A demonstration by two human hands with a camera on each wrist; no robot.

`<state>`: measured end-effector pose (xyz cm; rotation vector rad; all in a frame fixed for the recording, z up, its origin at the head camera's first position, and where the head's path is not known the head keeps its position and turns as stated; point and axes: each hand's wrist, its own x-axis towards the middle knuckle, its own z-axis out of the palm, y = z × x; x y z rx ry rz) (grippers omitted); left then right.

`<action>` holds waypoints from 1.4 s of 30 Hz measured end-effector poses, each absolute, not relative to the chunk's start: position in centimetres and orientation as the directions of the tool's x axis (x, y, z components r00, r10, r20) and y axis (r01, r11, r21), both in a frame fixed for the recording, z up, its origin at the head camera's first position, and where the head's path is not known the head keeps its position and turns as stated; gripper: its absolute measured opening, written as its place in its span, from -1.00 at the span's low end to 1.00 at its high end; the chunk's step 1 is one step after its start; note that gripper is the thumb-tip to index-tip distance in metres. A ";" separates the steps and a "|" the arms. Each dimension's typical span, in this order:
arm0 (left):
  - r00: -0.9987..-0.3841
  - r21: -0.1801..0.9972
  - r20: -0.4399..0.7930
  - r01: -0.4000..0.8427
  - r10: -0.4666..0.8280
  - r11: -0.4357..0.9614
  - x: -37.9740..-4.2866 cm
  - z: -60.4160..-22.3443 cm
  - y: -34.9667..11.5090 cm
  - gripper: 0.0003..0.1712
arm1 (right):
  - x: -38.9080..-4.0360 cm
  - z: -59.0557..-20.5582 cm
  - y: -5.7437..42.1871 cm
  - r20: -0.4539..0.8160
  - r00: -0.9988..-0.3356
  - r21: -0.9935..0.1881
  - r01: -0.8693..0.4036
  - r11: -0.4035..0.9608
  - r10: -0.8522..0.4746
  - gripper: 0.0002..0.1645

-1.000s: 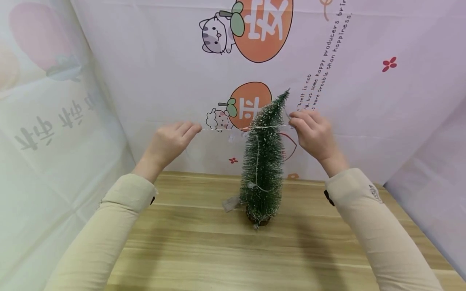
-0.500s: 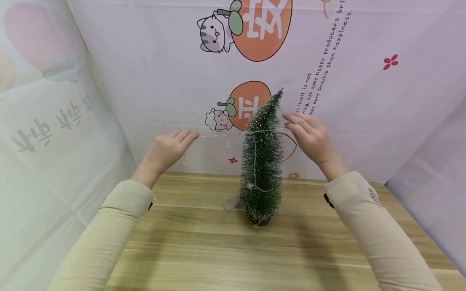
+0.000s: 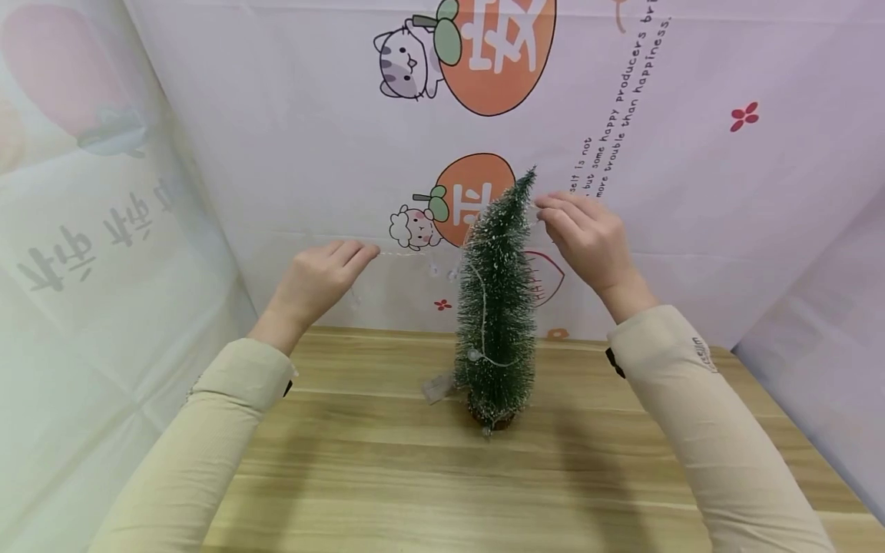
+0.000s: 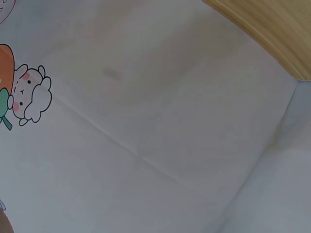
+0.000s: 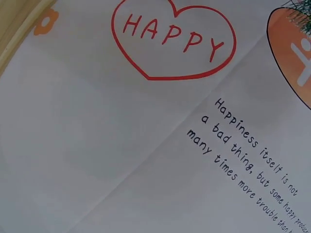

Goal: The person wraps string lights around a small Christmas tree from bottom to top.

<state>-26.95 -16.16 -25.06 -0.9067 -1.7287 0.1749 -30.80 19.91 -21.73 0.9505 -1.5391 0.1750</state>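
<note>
A small green Christmas tree with frosted tips stands upright on the wooden table, its top bent to the right. A thin string of lights runs down its front, with a clear bulb low on the left. Left of the tree, my left hand pinches the wire, which stretches toward the trunk with small bulbs dangling. My right hand, close beside the upper right of the tree, pinches a faint piece of the wire. Both wrist views show mostly backdrop; tree tips appear at the right wrist view's corner.
A pale, flat box lies at the tree's lower left on the wooden table. Behind rises a printed white cloth backdrop, with further cloth walls at left and right.
My right hand dipped slightly, then rose toward the treetop. The wire across the front has lifted and slackened. The treetop shifted slightly left; my left hand lowered a little.
</note>
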 end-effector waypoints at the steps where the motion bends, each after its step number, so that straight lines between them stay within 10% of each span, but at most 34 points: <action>1: -0.084 -0.538 0.758 0.481 0.647 0.692 -26.9 -25.1 -16.2 -0.82 | -30.8 -21.8 19.9 0.884 0.093 0.403 -0.650 0.645 -0.458 -0.92; 25: -0.104 -0.580 0.678 0.533 0.728 0.616 -26.9 -27.9 -15.9 -0.70 | -30.7 -27.9 21.6 0.863 -0.035 0.317 -0.738 0.596 -0.503 -0.91; 42: -0.096 -0.609 0.638 0.544 0.764 0.577 -26.6 -30.2 -16.6 -0.68 | -29.8 -30.1 22.0 0.823 0.029 0.384 -0.764 0.518 -0.567 -0.80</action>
